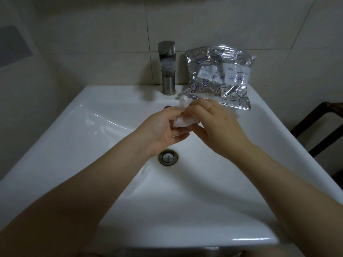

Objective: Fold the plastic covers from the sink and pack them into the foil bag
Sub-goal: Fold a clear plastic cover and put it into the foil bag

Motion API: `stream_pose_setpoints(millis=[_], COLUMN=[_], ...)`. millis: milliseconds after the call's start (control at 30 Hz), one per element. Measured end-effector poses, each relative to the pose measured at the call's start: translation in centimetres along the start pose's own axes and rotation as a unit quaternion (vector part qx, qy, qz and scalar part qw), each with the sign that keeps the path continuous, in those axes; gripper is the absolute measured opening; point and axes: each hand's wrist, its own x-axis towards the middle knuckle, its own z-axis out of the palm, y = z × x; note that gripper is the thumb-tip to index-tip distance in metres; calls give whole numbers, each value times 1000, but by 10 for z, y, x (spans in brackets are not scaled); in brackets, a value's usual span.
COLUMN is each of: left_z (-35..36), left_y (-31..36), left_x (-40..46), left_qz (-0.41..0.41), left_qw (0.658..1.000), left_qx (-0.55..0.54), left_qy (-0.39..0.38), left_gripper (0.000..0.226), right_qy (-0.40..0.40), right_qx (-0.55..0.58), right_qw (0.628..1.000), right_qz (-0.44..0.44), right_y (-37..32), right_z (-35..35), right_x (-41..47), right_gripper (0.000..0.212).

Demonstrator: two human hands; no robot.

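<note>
White sink point(78, 127) fills the middle, under pale wall tiles point(92, 34). Over the bowl, the left hand point(163, 128) and right hand point(217, 125) both pinch a small folded plastic cover point(182, 121). Far right on the rim, the shiny foil bag point(219, 75) leans on the wall, beside the grey tap point(167, 67). Near the hands sits the drain point(168, 157).

A: What does the person wear on the arms above the sink point(96, 115)?
B: Nothing: both forearms are bare, no sleeves in sight.
A: Any jewellery?
B: One plain gold ring point(211, 108) on a finger of the right hand point(213, 125); the left hand point(163, 130) shows none
</note>
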Motion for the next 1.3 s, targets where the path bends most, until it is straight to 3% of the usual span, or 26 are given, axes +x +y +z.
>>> stream_pose_setpoints(millis=[300,400,533,667,733,800,900,1067,1133,1200,1300], left_z=[-10,-8,-6,5,8,8,7,5,9,17,31], left_y=[-8,-8,-8,-10,-10,-12,-13,0,3,6,17], left_x=[8,7,4,0,0,-1,0,-4,-2,5,23], left_qz=[25,33,48,80,91,122,163,318,352,358,314], left_qw=[999,998,994,993,991,982,970,904,878,856,893], left_qx=[36,51,95,89,94,140,173,276,308,348,304], left_qy=[22,9,-7,16,13,21,48,77,105,132,106], left_gripper=[5,21,21,23,26,16,8,20,20,22,21], right_qy=[-33,-27,-13,-2,16,33,26,-64,-37,-2,55], right_qx=[109,188,314,383,428,481,548,666,671,625,552], right_qw=[989,969,899,829,800,766,696,609,618,658,686], right_qz=[93,161,307,408,420,425,464,425,409,420,471], right_y=[3,4,1,2,2,0,2,-1,-1,6,27], right_z=[3,3,4,0,-4,-7,-6,-13,-15,-17,-15], right_x=[-5,-3,1,1,4,6,5,3,6,12,19], right_gripper=[33,31,15,22,17,12,33,26,19,13,5])
